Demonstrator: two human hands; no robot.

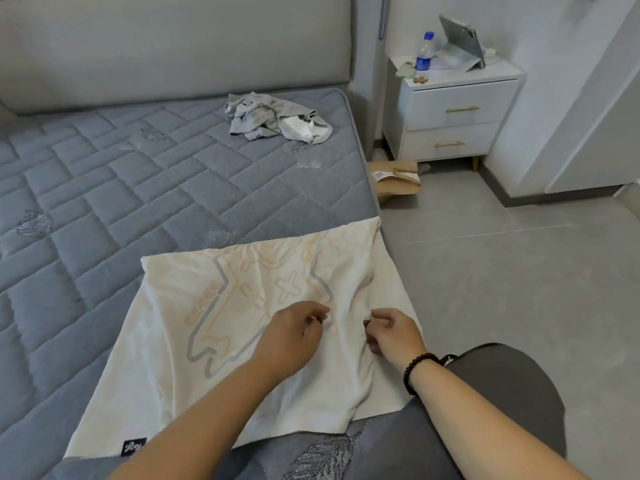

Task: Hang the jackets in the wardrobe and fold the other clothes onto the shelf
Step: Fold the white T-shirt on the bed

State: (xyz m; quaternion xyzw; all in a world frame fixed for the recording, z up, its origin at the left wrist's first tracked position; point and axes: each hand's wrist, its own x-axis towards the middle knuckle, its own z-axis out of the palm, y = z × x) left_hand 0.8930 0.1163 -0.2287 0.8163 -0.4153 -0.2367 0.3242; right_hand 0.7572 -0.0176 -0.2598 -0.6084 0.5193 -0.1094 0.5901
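- On the near corner of the mattress point(104, 174) lies our white shirt point(221, 317), spread flat, printed side up, its far right corner just at the mattress edge.
- Its long axis runs from the black tag corner at lower left up towards the far right corner, slanted across our view.
- We cannot tell which end is the collar; our arms cover the near hem.
- Our left hand point(294, 334) sits on the middle of the shirt, fingers curled and pinching a small fold of cloth.
- Our right hand point(389, 332) is just beside it, nearer the right edge, fingers curled into the cloth too, though the grip itself is half hidden.
- Both hands are on the shirt's right half, so we judge the coming fold would bring that side leftwards over the print; the right hand is nearer the edge to lift.
- Well apart, up by the headboard point(173, 46), a grey crumpled garment point(273, 117) waits.
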